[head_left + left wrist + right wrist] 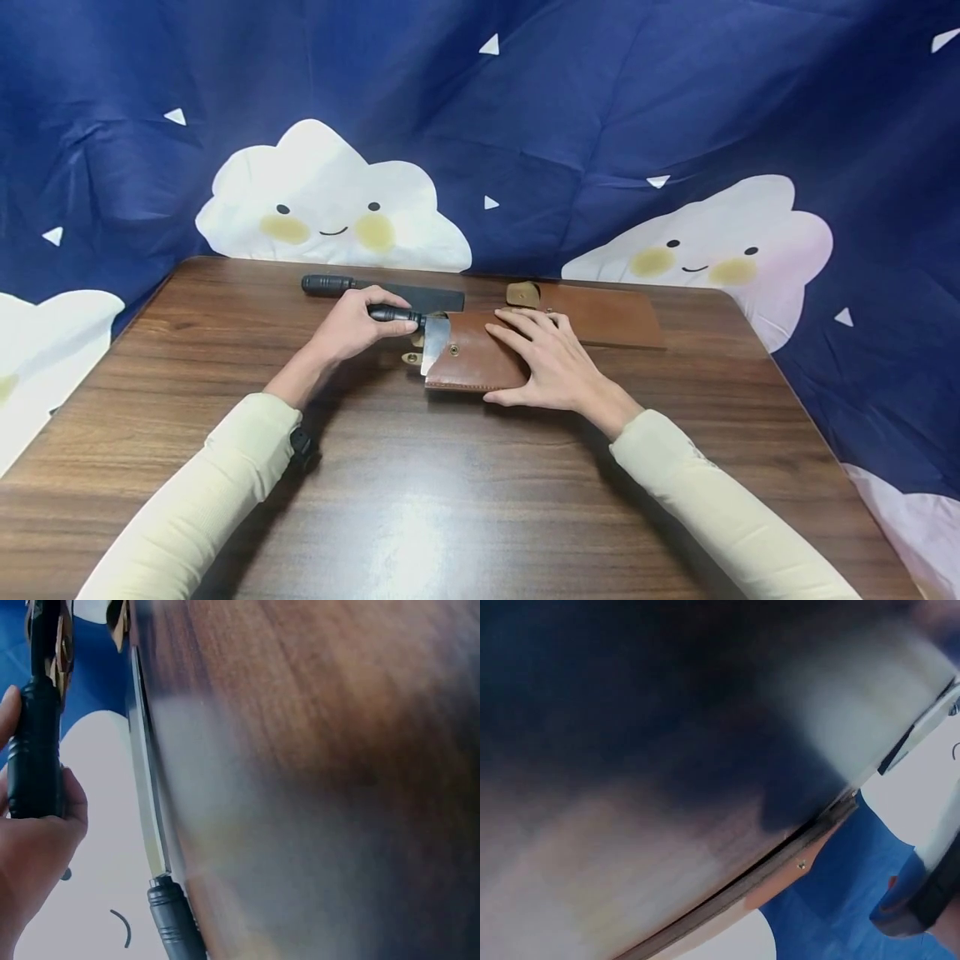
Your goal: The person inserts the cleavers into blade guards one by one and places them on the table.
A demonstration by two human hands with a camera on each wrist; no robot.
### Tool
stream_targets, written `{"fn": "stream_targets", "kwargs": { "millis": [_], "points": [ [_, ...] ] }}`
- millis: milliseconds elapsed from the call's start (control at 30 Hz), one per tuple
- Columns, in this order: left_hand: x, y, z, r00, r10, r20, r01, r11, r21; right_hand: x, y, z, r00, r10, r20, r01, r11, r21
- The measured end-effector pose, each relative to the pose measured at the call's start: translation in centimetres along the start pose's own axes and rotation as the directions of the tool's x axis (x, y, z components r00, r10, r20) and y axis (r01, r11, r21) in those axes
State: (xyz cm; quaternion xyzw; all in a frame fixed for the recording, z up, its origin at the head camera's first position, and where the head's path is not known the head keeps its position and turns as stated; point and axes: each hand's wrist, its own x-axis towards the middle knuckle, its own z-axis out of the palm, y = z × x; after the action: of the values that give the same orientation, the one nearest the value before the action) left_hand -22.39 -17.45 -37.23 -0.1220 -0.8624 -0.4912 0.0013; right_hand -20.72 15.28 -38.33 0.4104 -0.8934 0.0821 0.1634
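Note:
My left hand [347, 327] grips the black handle [393, 314] of a cleaver. A short strip of its silvery blade [435, 343] shows at the mouth of a brown leather knife sheath [478, 360]; the rest is hidden inside. On the sheath's right part, my right hand [553, 365] holds it, fingers over the top and thumb along the near edge. An open strap with a snap [412, 358] sticks out left of the mouth. In the left wrist view, fingers and thumb close around the ridged handle [36, 750], raised off the tabletop.
Behind my left hand lies a second knife with a dark blade [431, 297] and black handle [327, 285]. A longer brown sheath [611, 315] lies at the back right. The wooden table [480, 500] ends at a blue cloud-patterned curtain [525, 125].

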Motion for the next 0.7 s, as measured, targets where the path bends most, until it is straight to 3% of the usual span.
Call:
{"fn": "stream_targets", "kwargs": {
  "millis": [300, 700],
  "points": [
    [-0.2, -0.3, 0.6, 0.995, -0.089, 0.035, 0.091, 0.994, -0.062, -0.4, -0.2, 0.3, 0.998, 0.029, 0.058, -0.03, 0.999, 0.016],
    [-0.3, -0.2, 1.2, 0.978, -0.173, 0.113, 0.175, 0.985, -0.006, -0.6, -0.5, 0.4, 0.978, 0.068, 0.199, -0.078, 0.996, 0.042]
  ]
}}
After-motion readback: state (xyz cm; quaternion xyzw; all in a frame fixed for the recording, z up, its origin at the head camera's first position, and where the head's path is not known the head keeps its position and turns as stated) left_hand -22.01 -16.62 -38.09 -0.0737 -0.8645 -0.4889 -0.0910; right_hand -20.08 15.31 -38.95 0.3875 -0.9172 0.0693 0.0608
